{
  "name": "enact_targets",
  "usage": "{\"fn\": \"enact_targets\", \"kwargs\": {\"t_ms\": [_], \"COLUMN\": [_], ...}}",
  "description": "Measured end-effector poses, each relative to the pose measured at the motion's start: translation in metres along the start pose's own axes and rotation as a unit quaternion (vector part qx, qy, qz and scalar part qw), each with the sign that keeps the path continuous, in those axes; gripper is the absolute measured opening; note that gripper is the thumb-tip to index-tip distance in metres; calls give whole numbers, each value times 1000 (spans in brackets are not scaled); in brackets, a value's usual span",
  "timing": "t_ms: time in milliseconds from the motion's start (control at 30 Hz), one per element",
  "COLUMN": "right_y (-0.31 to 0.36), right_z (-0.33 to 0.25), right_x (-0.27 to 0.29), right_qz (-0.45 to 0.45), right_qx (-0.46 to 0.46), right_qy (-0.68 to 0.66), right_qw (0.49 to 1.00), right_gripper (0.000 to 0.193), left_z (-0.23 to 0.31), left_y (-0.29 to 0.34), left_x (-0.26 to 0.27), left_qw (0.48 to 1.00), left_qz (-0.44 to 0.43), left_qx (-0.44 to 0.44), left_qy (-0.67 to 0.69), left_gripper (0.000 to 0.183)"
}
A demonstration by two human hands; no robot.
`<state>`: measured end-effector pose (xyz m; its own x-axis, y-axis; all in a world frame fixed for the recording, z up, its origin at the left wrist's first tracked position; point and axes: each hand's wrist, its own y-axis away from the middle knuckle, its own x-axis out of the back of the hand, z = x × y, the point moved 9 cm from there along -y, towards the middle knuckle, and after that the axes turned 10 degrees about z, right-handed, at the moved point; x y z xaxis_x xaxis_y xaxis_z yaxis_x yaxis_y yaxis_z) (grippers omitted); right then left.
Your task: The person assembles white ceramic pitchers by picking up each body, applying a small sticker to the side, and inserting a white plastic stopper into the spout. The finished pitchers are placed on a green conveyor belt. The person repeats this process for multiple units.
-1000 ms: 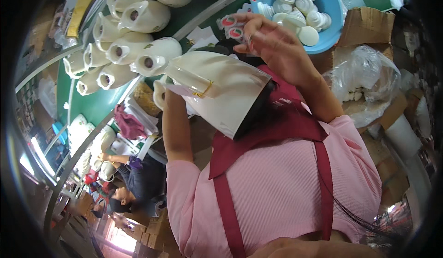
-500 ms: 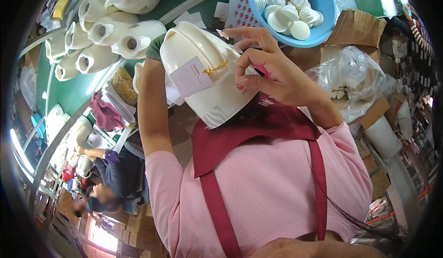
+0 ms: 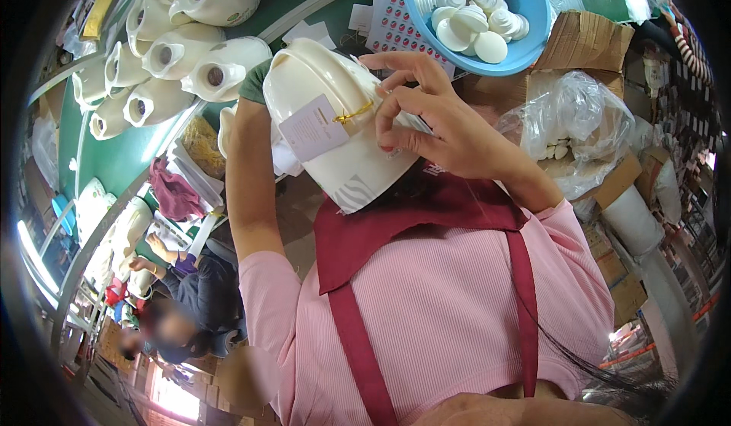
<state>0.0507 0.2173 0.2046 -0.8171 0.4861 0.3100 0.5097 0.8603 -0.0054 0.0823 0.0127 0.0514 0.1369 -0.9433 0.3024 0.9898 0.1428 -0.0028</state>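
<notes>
Right hand's fingers (image 3: 396,114) pinch at the white plastic kettle body (image 3: 335,121), closed on its upper side beside the paper tag (image 3: 314,127).

The left hand is hidden behind the body, grip unclear. Since half a second ago the body sits lower, tilted against the red apron (image 3: 426,220); the blue bowl of white lids (image 3: 525,38) stays beyond on the green tabletop (image 3: 129,159).

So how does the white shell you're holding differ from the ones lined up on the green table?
The held shell is gripped between the left hand and right hand; the table shells lie untouched in a row. The held shell carries a paper tag on yellow string; no tags show on the table shells. Both are glossy cream-white plastic.
</notes>
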Motion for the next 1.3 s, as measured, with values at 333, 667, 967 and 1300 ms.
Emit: {"fn": "enact_targets", "kwargs": {"t_ms": [333, 667, 967, 1300], "right_y": [1, -7, -16, -13], "right_z": [45, 133, 159, 170], "right_x": [30, 84, 81, 104], "right_qz": [212, 385, 377, 407], "right_qx": [-51, -98, -144, -137], "right_qy": [20, 49, -41, -90], "right_qw": [976, 916, 914, 899], "right_gripper": [87, 50, 45, 41], "left_z": [-9, 20, -53, -89], "left_y": [-30, -105, -226, -214], "left_x": [4, 17, 140, 112], "left_qw": [986, 852, 815, 889], "left_qz": [-159, -115, 244, 23], "left_qx": [46, -33, 320, 101], "left_qy": [-31, -510, -416, -446], "left_gripper": [53, 73, 78, 82]}}
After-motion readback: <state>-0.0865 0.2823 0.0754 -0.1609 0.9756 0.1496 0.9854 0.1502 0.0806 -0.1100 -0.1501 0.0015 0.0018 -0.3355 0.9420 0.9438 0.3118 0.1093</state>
